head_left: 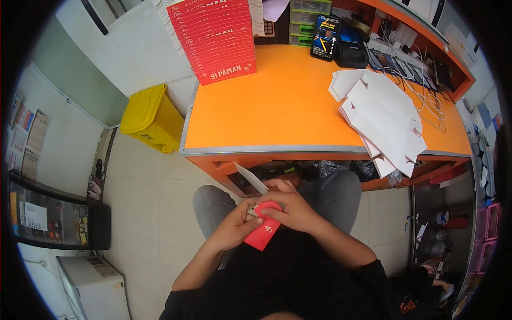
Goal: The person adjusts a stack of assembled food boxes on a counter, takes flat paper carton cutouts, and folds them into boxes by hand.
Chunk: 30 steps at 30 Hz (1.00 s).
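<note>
Over my lap, both hands grip a partly folded cardboard box (262, 237), red outside with a small white print and a pale inside. A white flap of it sticks up at an angle towards the desk. My left hand (237, 224) is closed on its left side, thumb lying on the red face. The right hand (290, 207) wraps round its upper right part, thumb also pressed on the red. Some of the fingers are hidden behind the card.
On the orange desk (266, 112) stand a tall stack of red boxes (224, 48), a pile of flat white cardboard sheets (384, 117), a propped-up phone (325, 37) and green drawers (308, 18). Cables (426, 101) lie at the right. A yellow bin (152, 117) stands left of the desk.
</note>
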### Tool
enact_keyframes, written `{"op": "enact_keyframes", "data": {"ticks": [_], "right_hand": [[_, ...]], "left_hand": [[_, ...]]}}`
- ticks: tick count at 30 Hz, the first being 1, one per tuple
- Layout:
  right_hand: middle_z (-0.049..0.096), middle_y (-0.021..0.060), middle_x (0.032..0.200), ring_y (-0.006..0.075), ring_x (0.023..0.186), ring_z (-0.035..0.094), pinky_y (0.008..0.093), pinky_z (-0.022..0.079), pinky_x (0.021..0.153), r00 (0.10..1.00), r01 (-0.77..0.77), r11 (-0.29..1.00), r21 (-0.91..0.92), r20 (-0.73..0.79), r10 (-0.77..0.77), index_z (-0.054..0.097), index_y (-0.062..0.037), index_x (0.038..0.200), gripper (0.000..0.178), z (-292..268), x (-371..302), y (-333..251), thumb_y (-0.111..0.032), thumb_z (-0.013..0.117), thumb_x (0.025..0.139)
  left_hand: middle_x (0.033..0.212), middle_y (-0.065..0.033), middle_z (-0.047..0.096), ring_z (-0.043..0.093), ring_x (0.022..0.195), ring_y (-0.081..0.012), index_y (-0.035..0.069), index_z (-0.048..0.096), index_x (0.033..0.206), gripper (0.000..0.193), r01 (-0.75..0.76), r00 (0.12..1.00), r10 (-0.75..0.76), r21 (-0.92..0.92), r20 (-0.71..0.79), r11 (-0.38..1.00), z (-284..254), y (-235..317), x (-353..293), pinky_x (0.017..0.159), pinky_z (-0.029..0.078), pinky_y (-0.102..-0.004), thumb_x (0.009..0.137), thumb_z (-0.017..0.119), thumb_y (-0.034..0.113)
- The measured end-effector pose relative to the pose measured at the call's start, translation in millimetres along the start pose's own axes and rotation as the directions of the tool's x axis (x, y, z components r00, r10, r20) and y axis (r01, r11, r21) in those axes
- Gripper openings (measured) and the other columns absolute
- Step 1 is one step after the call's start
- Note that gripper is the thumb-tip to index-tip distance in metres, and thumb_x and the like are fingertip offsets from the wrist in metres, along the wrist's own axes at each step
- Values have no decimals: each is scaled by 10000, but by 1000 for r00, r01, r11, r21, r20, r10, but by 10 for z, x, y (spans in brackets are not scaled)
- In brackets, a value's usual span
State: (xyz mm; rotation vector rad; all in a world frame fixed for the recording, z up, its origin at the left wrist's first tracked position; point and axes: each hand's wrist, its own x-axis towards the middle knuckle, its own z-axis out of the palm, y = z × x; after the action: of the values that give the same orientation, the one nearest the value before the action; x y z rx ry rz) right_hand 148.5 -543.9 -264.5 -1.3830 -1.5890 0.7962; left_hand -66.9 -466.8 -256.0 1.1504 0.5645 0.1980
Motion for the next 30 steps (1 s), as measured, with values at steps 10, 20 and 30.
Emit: {"op": "enact_keyframes", "data": {"ticks": [10,20,30], "right_hand": [[578,162,1404,370,1329,524,470,405,1120,996,-2,996,89,86,-6,768,-108,1107,230,83,76,61,-226,776,909],[541,177,1460,370,1327,532,466,417,1120,998,45,996,80,49,-50,742,-108,1196,291,185,29,-6,-204,752,922],[276,234,1643,468,1436,402,570,373,1160,969,246,947,-208,40,-243,551,-235,1516,914,163,70,-270,-481,921,718]], "left_hand": [[922,-42,709,632,856,-35,25,379,1456,449,-82,996,85,69,-40,994,47,21,-37,769,486,-207,1082,602,134],[872,-4,690,608,806,-14,33,407,1450,444,-120,988,127,81,-89,989,7,-10,-17,743,473,-196,1072,620,126],[1045,-74,715,702,910,-100,17,549,1317,274,-274,908,162,-256,-386,927,-123,11,-47,824,569,-273,1109,549,195]]}}
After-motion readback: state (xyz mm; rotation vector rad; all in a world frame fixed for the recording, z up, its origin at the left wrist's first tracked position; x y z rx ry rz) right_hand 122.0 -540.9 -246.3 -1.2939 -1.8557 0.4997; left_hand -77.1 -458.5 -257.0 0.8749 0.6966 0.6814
